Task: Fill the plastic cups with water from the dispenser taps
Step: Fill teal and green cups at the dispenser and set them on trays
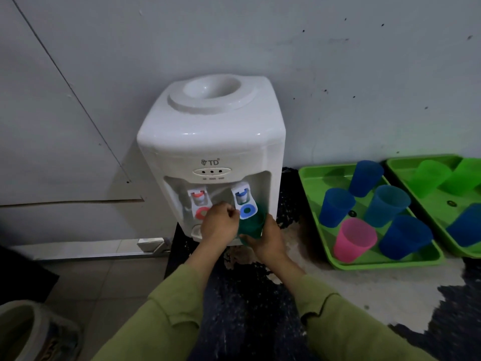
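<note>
A white water dispenser (210, 142) stands against the wall with a red tap (200, 204) on its left and a blue tap (245, 204) on its right. My right hand (268, 239) grips a green plastic cup (251, 226) held under the blue tap. My left hand (220, 224) has curled fingers at the left edge of the blue tap lever, touching it. Whether water runs cannot be seen.
A green tray (312, 194) to the right holds several blue cups (335, 207) and one pink cup (354, 238). A second green tray (406, 168) further right carries green cups (429, 178) and a blue one. The counter is dark and speckled. A bucket (26, 332) sits lower left.
</note>
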`<state>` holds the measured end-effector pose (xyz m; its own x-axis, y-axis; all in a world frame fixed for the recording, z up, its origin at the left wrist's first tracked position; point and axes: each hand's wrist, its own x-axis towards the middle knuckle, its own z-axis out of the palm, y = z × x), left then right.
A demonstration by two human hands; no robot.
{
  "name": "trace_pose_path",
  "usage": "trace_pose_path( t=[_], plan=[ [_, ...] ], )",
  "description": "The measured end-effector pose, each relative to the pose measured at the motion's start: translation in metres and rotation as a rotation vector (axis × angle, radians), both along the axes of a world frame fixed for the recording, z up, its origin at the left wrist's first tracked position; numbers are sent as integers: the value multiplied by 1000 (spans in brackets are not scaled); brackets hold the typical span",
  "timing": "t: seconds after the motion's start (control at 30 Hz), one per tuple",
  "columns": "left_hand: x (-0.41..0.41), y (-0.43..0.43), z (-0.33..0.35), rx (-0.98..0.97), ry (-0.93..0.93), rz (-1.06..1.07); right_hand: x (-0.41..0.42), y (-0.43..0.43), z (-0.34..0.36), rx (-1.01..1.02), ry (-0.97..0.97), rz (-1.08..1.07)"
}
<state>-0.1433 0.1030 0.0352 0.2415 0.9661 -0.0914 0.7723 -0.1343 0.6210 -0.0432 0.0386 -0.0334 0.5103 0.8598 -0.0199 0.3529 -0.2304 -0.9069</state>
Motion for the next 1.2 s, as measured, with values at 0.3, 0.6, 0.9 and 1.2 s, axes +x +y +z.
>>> trace_pose_path(
  t=[0.3, 0.6, 0.9, 1.2],
  plan=[
    [-6, -16, -13, 77, -289, 65, 7, -28, 7, -46, -51, 32],
    [-8, -36, -39, 4, -319, 96, 32, -57, 4, -136, -107, 9],
    [51, -54, -45, -130, -268, -14, 104, -62, 58, 36, -182, -114],
    [149, -52, -53, -256, -167, -69, 207, -19, 102, 132, -204, -112]
  ],
)
